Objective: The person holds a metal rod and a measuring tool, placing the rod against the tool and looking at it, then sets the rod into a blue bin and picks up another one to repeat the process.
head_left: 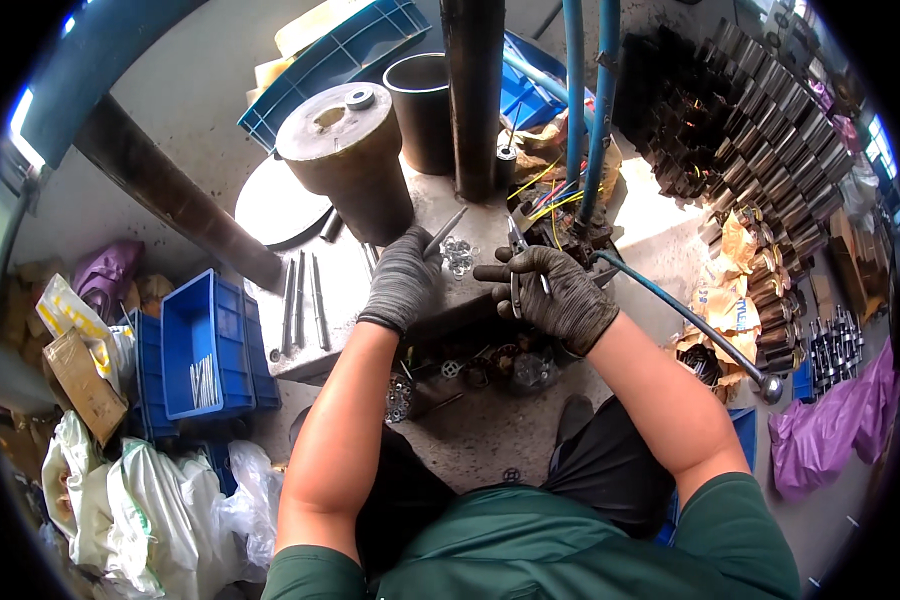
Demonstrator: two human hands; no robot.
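My left hand (402,283), in a grey knitted glove, is closed round a slim metal rod (446,230) whose tapered end points up and to the right. Opposite it, my right hand (564,298), in a darker, dirty glove, grips a pair of pliers (516,240) with narrow jaws pointing away from me. Its index finger reaches left. Between the two hands lies a small pile of shiny metal rings (457,256) on the metal worktable (425,300). Several more rods (301,300) lie side by side left of my left hand.
A thick flanged metal cylinder (345,150) stands behind my hands, beside a dark column (473,100). A ball-ended lever (690,325) juts out at the right. Blue crates (192,345) stand at the left; stacked metal tubes (770,110) fill the far right.
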